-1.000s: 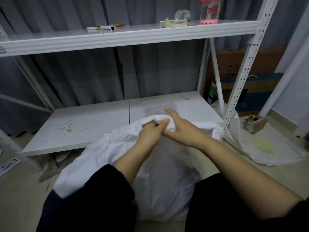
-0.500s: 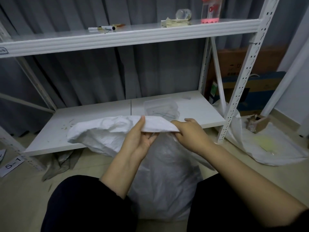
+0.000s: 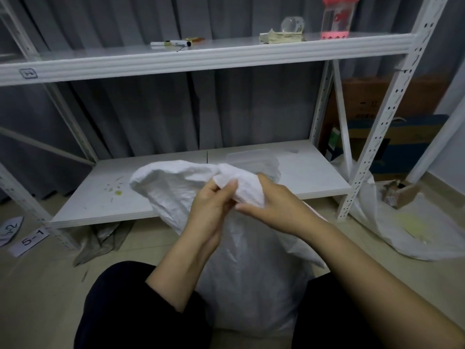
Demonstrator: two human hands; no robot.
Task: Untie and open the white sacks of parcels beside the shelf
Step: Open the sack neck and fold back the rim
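Paper label [image 3: 31, 239]: lies on the floor at the far left and is marked "5-1".
Grey bag [image 3: 103, 238]: crumpled on the floor, partly under the left end of the bottom board.
Shelf [image 3: 201, 57]: white metal frame with two boards, standing in front of a grey curtain.
Markers [image 3: 171, 43]: lie on the top board, left of centre.
White sack [image 3: 251, 285]: stands on the floor between the person's knees, just near of the shelf's bottom board. Its top cloth is pulled up into a bunch, with a loose fold spreading to the left.
Left hand [image 3: 211, 210]: fingers curled, thumb and fingertips pinching the bunched cloth from the left.
Right hand [image 3: 276, 205]: fingers wrapped over the same bunch from the right, touching the left hand. Whether a tie sits under the fingers cannot be told.
Clear tub [image 3: 251, 157]: on the bottom board, just behind the bunch.
Paper stack [image 3: 281, 36]: on the top board, right of centre.
Jar [image 3: 337, 17]: clear with a pink lid and base, right of the paper.
Second sack [image 3: 377, 222]: white, slumped on the floor right of the shelf post.
Small box [image 3: 405, 195]: brown cardboard, open, resting on that sack.
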